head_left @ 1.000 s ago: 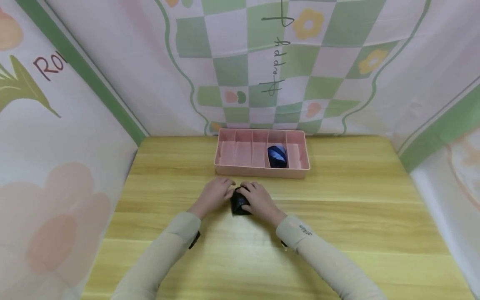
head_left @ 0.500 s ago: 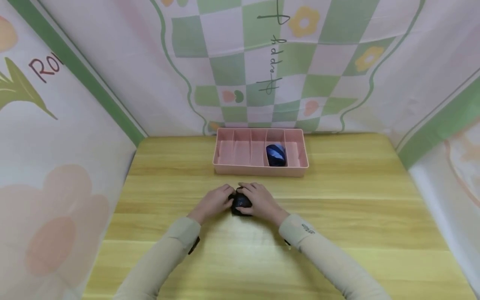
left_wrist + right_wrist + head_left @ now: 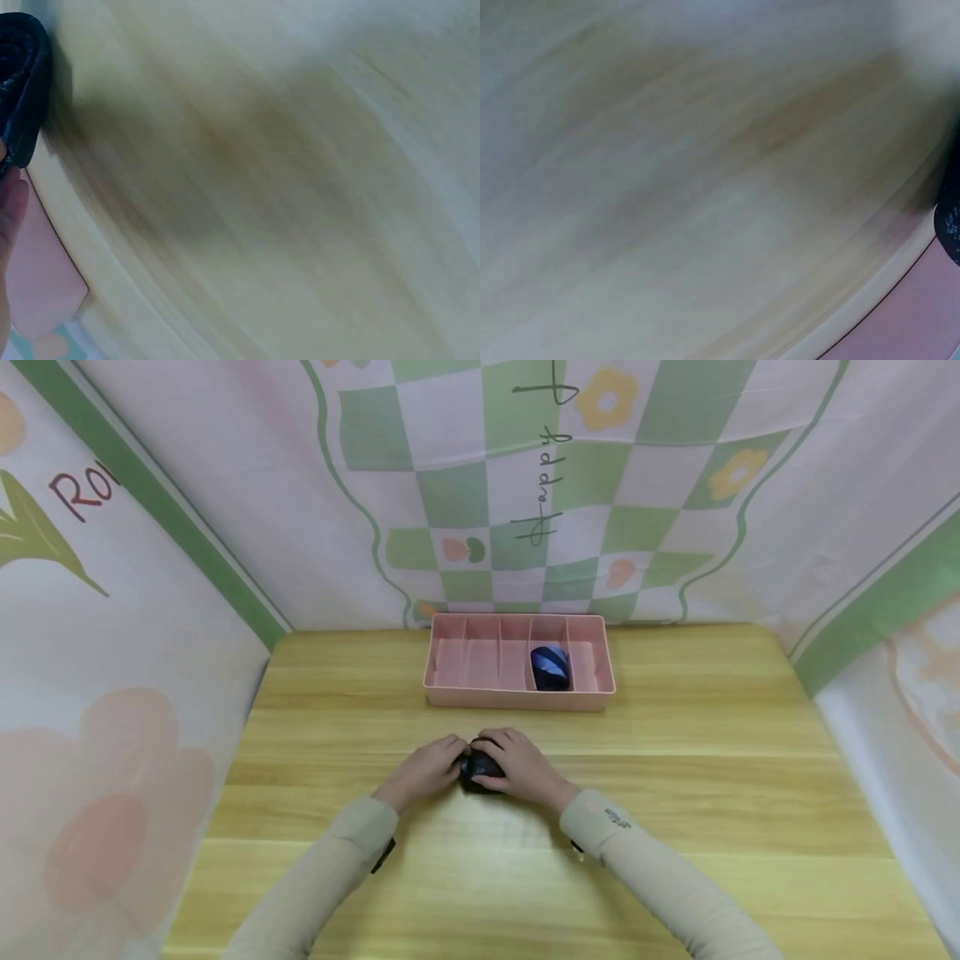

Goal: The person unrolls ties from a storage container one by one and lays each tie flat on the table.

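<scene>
A rolled black necktie (image 3: pixel 480 768) lies on the table in front of the pink tray. My right hand (image 3: pixel 521 768) grips it from the right, fingers over its far side and thumb at its near side. From the left, my left hand (image 3: pixel 426 768) pinches the roll's edge with its fingertips. The spiral end of the black necktie (image 3: pixel 21 82) shows in the left wrist view, with fingers (image 3: pixel 11 202) at its lower edge. In the right wrist view only a slice of the black necktie (image 3: pixel 949 225), with small pale specks, is seen at the right border.
The pink tray (image 3: pixel 517 697) with several compartments stands at the table's back edge. A rolled blue striped necktie (image 3: pixel 551 668) sits in its second compartment from the right. Printed cloth walls (image 3: pixel 517 485) enclose the wooden table (image 3: pixel 675 827) at the back and sides.
The left hand's fingers have closed in on the black necktie's left side. The roll has turned slightly and looks rounder under the right hand. The striped necktie stays in its compartment.
</scene>
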Demonstrator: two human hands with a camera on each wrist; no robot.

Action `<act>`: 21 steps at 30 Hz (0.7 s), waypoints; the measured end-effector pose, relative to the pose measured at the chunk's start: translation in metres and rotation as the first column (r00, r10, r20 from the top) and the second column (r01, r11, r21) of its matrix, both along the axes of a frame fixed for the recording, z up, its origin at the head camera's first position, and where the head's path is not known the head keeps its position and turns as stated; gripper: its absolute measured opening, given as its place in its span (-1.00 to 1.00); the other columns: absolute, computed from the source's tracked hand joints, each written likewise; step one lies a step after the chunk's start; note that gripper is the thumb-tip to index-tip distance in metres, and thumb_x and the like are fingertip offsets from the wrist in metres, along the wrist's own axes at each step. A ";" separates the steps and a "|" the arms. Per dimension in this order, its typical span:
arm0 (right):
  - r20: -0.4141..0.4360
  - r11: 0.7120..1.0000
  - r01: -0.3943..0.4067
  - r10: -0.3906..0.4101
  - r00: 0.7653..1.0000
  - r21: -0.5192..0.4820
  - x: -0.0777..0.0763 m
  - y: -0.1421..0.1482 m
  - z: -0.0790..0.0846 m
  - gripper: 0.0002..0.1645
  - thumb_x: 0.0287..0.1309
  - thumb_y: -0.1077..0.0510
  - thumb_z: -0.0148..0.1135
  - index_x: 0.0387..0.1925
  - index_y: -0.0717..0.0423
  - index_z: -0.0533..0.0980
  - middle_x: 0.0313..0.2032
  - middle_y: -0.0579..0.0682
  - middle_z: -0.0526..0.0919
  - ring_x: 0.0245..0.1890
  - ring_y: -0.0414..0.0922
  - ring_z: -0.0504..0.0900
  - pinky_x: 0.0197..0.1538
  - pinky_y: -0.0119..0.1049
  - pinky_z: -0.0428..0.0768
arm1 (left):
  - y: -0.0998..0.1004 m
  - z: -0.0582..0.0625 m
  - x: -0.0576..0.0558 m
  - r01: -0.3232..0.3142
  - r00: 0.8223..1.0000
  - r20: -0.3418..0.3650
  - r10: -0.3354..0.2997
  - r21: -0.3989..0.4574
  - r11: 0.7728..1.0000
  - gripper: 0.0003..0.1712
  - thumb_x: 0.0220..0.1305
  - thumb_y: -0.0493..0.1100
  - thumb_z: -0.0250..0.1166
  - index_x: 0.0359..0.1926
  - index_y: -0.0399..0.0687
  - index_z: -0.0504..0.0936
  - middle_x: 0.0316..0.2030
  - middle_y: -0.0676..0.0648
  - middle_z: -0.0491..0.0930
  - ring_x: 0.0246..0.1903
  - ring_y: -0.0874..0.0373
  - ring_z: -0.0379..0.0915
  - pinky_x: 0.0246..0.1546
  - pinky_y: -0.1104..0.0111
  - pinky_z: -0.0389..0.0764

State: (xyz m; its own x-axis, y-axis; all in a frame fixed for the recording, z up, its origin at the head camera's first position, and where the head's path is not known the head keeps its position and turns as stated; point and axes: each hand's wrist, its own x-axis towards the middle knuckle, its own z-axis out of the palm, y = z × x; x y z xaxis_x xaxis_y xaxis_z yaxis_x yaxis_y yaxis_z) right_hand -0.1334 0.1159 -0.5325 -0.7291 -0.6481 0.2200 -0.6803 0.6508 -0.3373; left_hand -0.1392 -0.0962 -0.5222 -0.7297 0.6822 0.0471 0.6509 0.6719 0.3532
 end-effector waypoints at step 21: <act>-0.038 0.989 -0.146 0.145 0.989 -0.028 -0.003 0.011 0.002 -0.43 0.16 -0.18 0.23 0.13 0.01 0.51 0.20 0.11 0.51 0.15 0.04 0.50 0.25 -0.02 0.48 | -0.007 -0.012 0.012 0.028 0.998 -0.065 -0.027 0.007 1.000 -0.83 0.33 -0.31 0.13 -0.09 -0.10 0.55 -0.07 -0.07 0.56 -0.09 0.11 0.59 0.00 0.38 0.65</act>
State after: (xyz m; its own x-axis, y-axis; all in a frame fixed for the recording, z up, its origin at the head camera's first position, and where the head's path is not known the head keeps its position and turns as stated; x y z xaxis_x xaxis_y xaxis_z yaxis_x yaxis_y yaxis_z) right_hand -0.1365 0.1264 -0.5310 -0.6186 -0.7395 0.2654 -0.7790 0.5335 -0.3293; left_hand -0.1275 -0.1029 -0.5347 -0.7059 0.7014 0.0991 0.6909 0.6507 0.3150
